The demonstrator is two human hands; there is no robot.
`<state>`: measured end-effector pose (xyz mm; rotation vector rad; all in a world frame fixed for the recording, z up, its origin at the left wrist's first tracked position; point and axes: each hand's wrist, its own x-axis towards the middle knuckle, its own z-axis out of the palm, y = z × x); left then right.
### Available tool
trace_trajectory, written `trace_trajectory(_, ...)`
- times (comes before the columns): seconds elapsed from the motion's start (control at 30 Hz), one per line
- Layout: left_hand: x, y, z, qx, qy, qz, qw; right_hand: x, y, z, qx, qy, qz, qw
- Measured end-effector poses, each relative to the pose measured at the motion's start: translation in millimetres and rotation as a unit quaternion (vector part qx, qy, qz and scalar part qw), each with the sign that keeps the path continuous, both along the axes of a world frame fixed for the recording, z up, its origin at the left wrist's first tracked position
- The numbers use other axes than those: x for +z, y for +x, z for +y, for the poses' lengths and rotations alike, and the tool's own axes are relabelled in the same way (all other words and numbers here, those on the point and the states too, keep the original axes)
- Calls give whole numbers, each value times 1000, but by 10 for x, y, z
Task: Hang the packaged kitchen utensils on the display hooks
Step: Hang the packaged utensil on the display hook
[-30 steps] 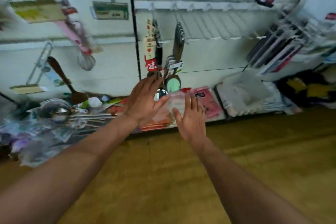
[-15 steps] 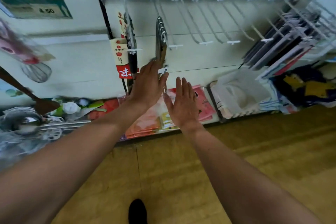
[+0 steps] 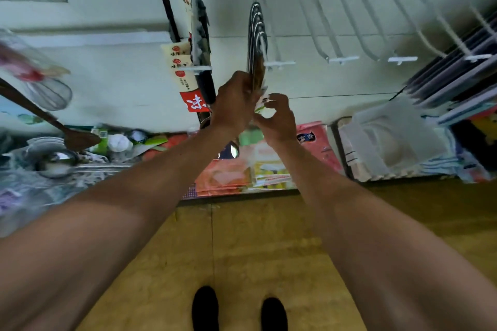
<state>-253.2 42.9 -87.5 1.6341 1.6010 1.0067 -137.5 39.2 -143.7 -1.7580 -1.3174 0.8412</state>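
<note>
Several metal-handled utensils (image 3: 257, 43) hang in a row on one white display hook (image 3: 278, 63) against the white wall panel. My left hand (image 3: 234, 101) grips the lower part of these hanging utensils from the left. My right hand (image 3: 277, 118) is just below the hook, its fingers curled and pinching a small white tag or package edge (image 3: 265, 101) at the bottom of the bunch. To the left, carded black-handled utensils (image 3: 201, 43) with cream and red labels hang on another hook. Several hooks (image 3: 344, 59) to the right are bare.
A low shelf (image 3: 242, 193) under the hooks holds red and pink packets (image 3: 317, 140). Ladles and loose utensils (image 3: 53, 161) lie at the left, and a whisk (image 3: 51, 94) hangs there. White folded goods (image 3: 387, 140) sit at the right, dark flat packages (image 3: 457, 67) above them. My shoes (image 3: 204, 309) stand on the wooden floor.
Both hands were open and reaching toward the wall; they have risen to the hanging utensils. The left now grips the bunch and the right pinches the tag. The view has tilted down.
</note>
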Motion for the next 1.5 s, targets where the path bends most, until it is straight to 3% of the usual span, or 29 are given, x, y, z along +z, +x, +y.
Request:
trace_trajectory(0.2,151,-5,-60,-5,-58,-10,998,-80,84,-152,28,-32,-7,999)
trace_trajectory(0.57,243,-19,-627,-58,-30,-4,998,-194,321,-505,142,-92,-39,985)
trace_trajectory(0.83,424,-180,-962,-95,-34,-22,995,-56,137,-765,145,-104,62,982)
trace_trajectory(1.03,274,-743,-1155,50,-92,-86,991,-52,-197,-1032,264,-176,131,939)
trace_trajectory(1.27,62,-1385,-1484,105,-144,-113,978,-192,-850,-1422,393,-237,167,873)
trace_trajectory(1.4,20,-1812,-1725,93,-196,-116,969,-251,-1219,-1505,464,-256,122,839)
trace_trajectory(1.5,-54,-2199,-1933,155,-205,-131,958,-299,-1529,-1579,486,-272,100,824)
